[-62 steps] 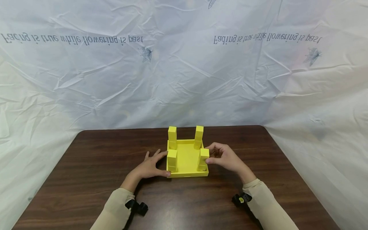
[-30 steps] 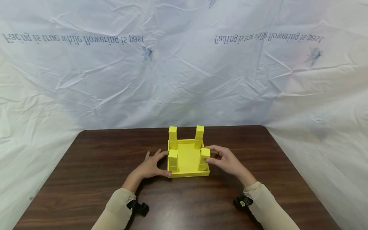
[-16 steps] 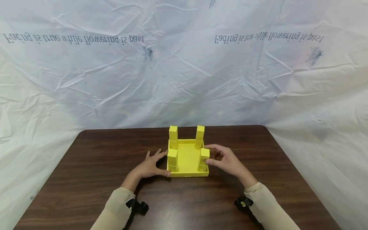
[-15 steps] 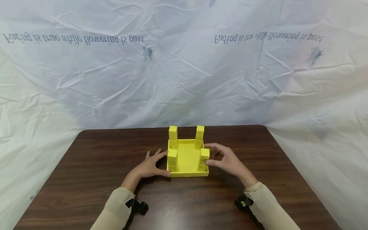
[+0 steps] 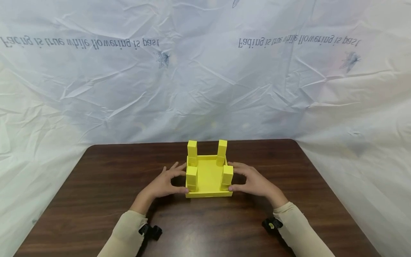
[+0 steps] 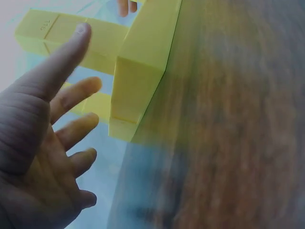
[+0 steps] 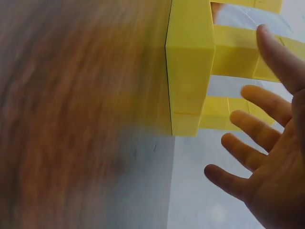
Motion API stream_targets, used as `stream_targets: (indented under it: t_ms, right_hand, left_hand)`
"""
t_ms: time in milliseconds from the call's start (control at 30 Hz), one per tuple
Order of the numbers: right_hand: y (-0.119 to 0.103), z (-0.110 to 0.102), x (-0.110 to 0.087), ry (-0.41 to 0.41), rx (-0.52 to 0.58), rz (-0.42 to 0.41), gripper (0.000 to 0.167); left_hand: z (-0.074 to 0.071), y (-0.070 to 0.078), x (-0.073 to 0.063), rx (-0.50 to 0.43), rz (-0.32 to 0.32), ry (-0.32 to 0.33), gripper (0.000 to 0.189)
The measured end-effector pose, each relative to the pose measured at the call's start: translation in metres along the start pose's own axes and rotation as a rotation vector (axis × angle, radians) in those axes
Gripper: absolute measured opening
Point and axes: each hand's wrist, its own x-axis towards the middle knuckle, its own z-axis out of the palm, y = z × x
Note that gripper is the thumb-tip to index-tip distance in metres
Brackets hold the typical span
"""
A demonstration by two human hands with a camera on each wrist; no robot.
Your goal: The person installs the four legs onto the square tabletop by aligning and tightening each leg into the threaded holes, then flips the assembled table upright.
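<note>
A yellow square piece like a small upturned table stands on the tabletop, with a low rim and an upright leg at each corner. My left hand is at its left side, thumb at the near-left leg. In the left wrist view the fingers are spread and loosely bent, and the thumb overlaps a leg. My right hand mirrors it on the right, its thumb tip low by the near-right leg. The right wrist view shows spread fingers curled round nothing.
The brown wood-grain table has rounded far corners. A white, wrinkled cloth with mirrored-looking lettering hangs behind and at both sides. Black wrist cameras sit below both hands at the sleeves.
The right thumb has slid down and off the near-right leg's upper part. My left hand has drawn slightly left, with its fingers raised. The yellow piece stays in place.
</note>
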Motion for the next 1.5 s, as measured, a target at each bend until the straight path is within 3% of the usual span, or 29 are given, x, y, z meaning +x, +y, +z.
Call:
stream_targets:
  t_ms: [200,333,567,900,1133,1500]
  right_hand:
    - [0.000,0.002,0.000,-0.056,0.007,-0.009,0.039]
    - [0.002,0.004,0.001,-0.086,0.022,-0.009,0.034]
    - [0.003,0.009,0.005,-0.130,0.081,-0.030,0.048]
    - [0.003,0.011,0.006,-0.129,0.083,-0.039,0.054]
    - [0.001,0.011,0.006,-0.153,0.076,-0.044,0.057]
    - [-0.007,0.005,0.004,-0.133,0.045,-0.040,0.051]
  left_hand:
    - [0.003,-0.001,0.000,0.016,0.017,-0.039,0.054]
    - [0.005,-0.001,0.000,0.016,0.022,-0.044,0.054]
    - [0.008,0.002,0.000,0.032,0.033,-0.039,0.053]
    - [0.010,0.003,0.002,0.001,0.088,-0.067,0.056]
    - [0.012,0.001,0.004,-0.040,0.141,-0.080,0.054]
    - [0.011,0.007,0.004,-0.069,0.161,-0.062,0.071]
